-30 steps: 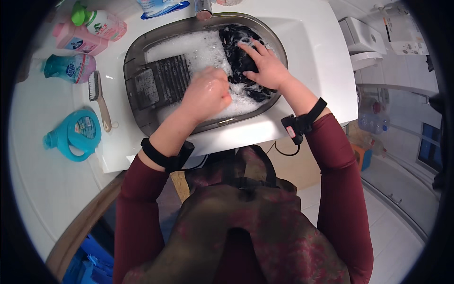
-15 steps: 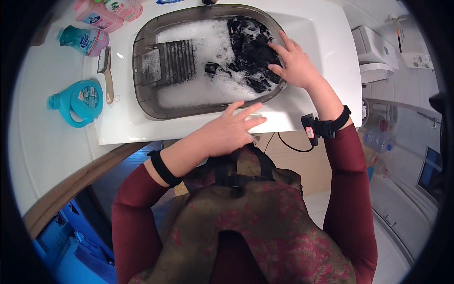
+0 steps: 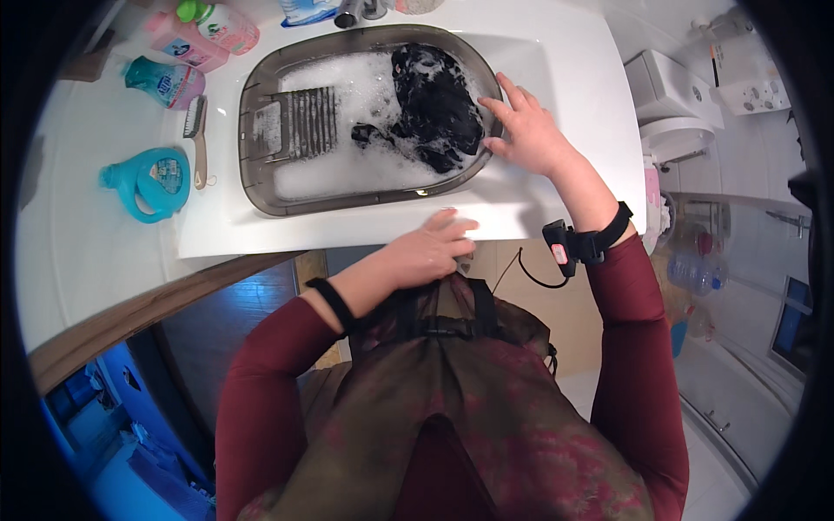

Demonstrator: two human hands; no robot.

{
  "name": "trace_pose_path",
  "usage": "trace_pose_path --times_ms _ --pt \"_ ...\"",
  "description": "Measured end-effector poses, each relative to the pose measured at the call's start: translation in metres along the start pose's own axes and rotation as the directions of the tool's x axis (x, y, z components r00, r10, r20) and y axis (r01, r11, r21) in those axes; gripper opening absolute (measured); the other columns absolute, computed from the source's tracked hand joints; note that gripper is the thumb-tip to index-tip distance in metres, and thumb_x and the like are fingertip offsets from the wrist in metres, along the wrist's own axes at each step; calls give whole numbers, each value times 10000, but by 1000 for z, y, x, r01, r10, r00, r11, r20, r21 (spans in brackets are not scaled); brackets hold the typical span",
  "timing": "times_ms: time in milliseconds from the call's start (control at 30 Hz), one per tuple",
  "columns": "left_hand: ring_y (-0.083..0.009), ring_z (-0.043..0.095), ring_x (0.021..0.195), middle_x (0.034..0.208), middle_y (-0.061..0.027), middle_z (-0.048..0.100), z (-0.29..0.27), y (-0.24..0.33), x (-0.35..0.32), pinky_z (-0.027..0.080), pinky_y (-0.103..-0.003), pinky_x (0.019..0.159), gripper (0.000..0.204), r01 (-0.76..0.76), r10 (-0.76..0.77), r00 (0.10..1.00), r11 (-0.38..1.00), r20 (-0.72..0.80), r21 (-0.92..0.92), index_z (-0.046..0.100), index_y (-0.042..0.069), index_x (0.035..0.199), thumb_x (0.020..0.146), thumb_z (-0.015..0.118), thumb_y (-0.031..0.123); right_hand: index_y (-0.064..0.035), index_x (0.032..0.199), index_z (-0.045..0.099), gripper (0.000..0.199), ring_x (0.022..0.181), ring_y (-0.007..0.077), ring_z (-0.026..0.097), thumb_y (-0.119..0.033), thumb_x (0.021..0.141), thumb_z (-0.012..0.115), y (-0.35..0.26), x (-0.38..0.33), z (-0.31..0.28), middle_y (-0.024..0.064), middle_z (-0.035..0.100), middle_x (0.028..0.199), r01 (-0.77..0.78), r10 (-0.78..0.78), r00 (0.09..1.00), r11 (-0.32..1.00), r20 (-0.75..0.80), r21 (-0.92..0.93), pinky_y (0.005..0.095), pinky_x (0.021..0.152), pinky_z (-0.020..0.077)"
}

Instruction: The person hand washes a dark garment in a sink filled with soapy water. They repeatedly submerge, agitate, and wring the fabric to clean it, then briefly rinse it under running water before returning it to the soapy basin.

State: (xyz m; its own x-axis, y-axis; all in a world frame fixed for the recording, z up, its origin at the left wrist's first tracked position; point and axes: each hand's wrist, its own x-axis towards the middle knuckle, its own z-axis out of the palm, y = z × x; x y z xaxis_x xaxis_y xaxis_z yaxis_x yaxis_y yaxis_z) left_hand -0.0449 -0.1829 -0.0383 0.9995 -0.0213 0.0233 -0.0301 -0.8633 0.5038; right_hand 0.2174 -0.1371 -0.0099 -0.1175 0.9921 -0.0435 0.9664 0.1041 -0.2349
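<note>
A grey translucent wash basin [image 3: 261, 198] with a built-in ribbed washboard [image 3: 310, 123] sits in the white sink and holds foamy water [image 3: 360, 82]. Wet black clothing [image 3: 439, 100] lies bunched in the suds at the basin's right end. My right hand [image 3: 532, 130] is at the basin's right rim, fingers spread, the tips at the rim beside the cloth. In front of the basin, near the sink's front edge, my left hand [image 3: 432, 249] hovers with its fingers apart and nothing in them.
Left of the basin lie a scrub brush [image 3: 199, 143] and a teal detergent jug [image 3: 152, 184]. A teal-and-pink bottle [image 3: 165, 82], a pink bottle [image 3: 187, 42] and a green-capped bottle [image 3: 221, 26] stand behind them. A faucet [image 3: 349, 12] is at the back, a toilet [image 3: 676, 137] off right.
My left hand has drawn back slightly toward my body, away from the basin rim. My right hand has shifted off the black clothing to the rim. The view has shifted a little.
</note>
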Motion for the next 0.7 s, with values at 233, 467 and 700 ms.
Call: trace_pose_path --times_ms 233,467,700 --pt "-271 409 1417 1370 -41 574 -44 -9 -2 239 -551 1176 257 74 -38 982 980 -188 186 689 162 1059 812 622 187 -183 1525 362 844 1407 438 362 -409 815 760 -11 31 9 220 230 1614 4 -5 1000 994 5 111 559 1089 400" --pt "-288 531 1244 1233 -76 610 -116 -60 -62 341 -503 1086 341 586 -572 709 803 -412 -106 697 166 1154 815 736 171 -244 1598 149 1126 1414 536 295 -500 728 816 -56 95 31 281 105 1630 -160 143 986 962 89 222 574 1132 345" --pt "-326 614 1124 1255 -180 604 -104 -135 -88 508 -384 938 469 575 -652 742 739 -155 -351 626 88 1302 863 724 220 -354 1580 228 758 1413 415 380 -469 933 606 -76 134 46 96 64 1685 -228 247 908 969 340 -94 587 1071 417"
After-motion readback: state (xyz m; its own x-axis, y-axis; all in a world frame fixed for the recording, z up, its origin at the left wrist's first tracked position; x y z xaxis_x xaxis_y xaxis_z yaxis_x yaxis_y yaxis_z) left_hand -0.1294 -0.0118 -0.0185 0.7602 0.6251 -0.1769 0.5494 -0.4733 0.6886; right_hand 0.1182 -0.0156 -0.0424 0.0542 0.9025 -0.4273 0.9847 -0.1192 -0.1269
